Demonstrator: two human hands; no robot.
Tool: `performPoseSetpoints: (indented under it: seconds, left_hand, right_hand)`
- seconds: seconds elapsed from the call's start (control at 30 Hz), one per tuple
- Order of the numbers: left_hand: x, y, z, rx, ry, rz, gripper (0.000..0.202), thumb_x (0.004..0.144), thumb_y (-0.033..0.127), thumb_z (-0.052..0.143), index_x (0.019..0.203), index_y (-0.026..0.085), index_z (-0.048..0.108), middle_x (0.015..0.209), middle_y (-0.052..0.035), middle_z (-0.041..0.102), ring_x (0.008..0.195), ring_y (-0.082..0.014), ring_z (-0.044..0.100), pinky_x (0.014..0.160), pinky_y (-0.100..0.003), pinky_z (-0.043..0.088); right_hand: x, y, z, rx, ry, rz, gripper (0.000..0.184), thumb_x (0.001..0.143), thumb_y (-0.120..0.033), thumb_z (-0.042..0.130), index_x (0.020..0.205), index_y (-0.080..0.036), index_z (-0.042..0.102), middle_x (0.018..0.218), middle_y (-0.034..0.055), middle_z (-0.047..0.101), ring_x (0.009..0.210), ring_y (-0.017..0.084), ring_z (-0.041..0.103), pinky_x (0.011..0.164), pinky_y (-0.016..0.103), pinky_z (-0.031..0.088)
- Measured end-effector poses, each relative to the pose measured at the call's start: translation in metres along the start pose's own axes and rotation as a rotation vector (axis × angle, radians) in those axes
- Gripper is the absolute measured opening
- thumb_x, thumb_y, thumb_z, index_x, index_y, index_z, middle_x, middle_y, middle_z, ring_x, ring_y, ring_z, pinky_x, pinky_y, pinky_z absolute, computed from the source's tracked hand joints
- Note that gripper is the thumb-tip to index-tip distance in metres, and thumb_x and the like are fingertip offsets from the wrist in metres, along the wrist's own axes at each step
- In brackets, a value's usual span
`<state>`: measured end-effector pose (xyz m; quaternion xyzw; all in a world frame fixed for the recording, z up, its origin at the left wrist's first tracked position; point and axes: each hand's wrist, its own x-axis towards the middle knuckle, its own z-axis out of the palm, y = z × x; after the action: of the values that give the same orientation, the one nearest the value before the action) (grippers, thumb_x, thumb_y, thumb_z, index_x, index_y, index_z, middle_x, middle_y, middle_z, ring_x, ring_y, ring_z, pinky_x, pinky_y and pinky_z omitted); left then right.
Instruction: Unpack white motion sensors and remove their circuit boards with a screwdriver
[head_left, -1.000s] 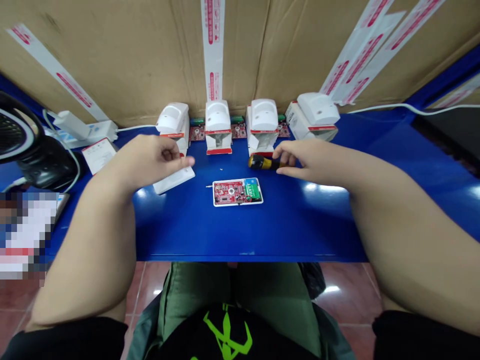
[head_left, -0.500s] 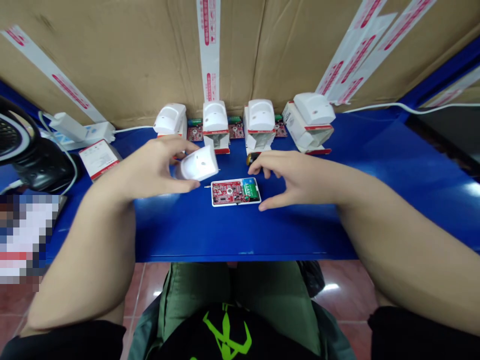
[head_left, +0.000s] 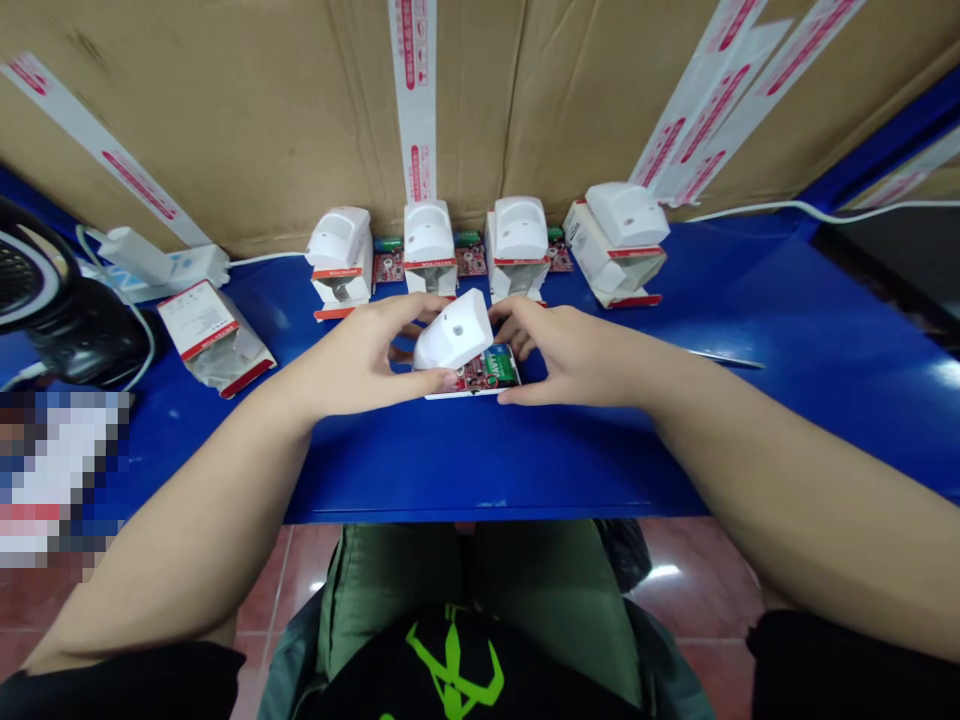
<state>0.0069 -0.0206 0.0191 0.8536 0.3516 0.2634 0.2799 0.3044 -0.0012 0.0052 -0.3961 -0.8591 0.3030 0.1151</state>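
My left hand [head_left: 367, 355] grips the white front cover of a motion detector [head_left: 454, 330], tilted above the left part of its white base [head_left: 474, 393]. In that base a red circuit board [head_left: 470, 378] and a green-blue battery [head_left: 498, 363] show; the cover hides the rest. My right hand [head_left: 562, 350] is closed round the base's right end, thumb at the near corner and curled fingers at the far side.
White detector covers sit on several small boxes [head_left: 517, 268] along the back, with red circuit boards [head_left: 472, 260] between them. An open box [head_left: 217, 335] lies left, near a power strip [head_left: 184, 268] and a black device [head_left: 52, 290]. Thin tweezers-like metal [head_left: 727, 358] lies right.
My left hand has brought the cover rightward, over the base. My right hand has moved slightly left and closed on the base's right end.
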Motion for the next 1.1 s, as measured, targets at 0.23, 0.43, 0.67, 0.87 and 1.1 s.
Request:
performPoseSetpoints:
  seconds: [0.23,0.43,0.67,0.87,1.1]
  left_hand:
    - [0.001,-0.006,0.002,-0.096,0.007,-0.064,0.069,0.094,0.060,0.092,0.147,0.020,0.076,0.145,-0.0165,0.082,0.126,-0.0339,0.082,0.108,-0.047,0.069]
    - [0.002,-0.009,0.003,-0.056,-0.052,0.003,0.060,0.093,0.052,0.091,0.141,0.019,0.079,0.136,-0.0141,0.086,0.118,-0.0321,0.083,0.107,-0.047,0.068]
    - [0.004,-0.014,0.011,0.059,-0.072,0.058,0.060,0.096,0.050,0.090,0.146,0.019,0.078,0.137,-0.0149,0.086,0.119,-0.0327,0.084,0.107,-0.046,0.066]
    - [0.004,-0.016,0.016,0.129,-0.088,0.079,0.059,0.098,0.049,0.087,0.148,0.019,0.077,0.141,-0.0160,0.085,0.123,-0.0346,0.083,0.109,-0.048,0.067]
    - [0.004,-0.017,0.018,0.160,-0.091,0.120,0.060,0.100,0.050,0.087,0.150,0.019,0.076,0.136,-0.0159,0.085,0.120,-0.0334,0.084,0.108,-0.048,0.067]
  right_hand:
    - [0.002,0.005,0.000,0.066,0.020,-0.027,0.084,0.081,-0.050,0.090,0.151,-0.018,0.059,0.132,0.0190,0.082,0.111,0.037,0.081,0.102,0.055,0.068]
    - [0.001,0.004,0.001,0.088,0.043,-0.040,0.084,0.081,-0.050,0.090,0.153,-0.018,0.058,0.136,0.0202,0.081,0.115,0.037,0.080,0.103,0.055,0.068]
    - [0.001,0.003,0.003,0.107,0.054,-0.063,0.083,0.080,-0.049,0.093,0.150,-0.021,0.059,0.132,0.0168,0.083,0.112,0.035,0.082,0.102,0.052,0.066]
    - [0.001,0.002,0.007,0.121,0.093,-0.119,0.082,0.080,-0.048,0.095,0.147,-0.021,0.057,0.118,0.0120,0.084,0.102,0.032,0.081,0.094,0.047,0.066]
    - [0.004,0.003,0.011,0.148,0.129,-0.134,0.076,0.077,-0.045,0.093,0.140,-0.021,0.058,0.119,0.0122,0.083,0.099,0.030,0.080,0.094,0.047,0.064]
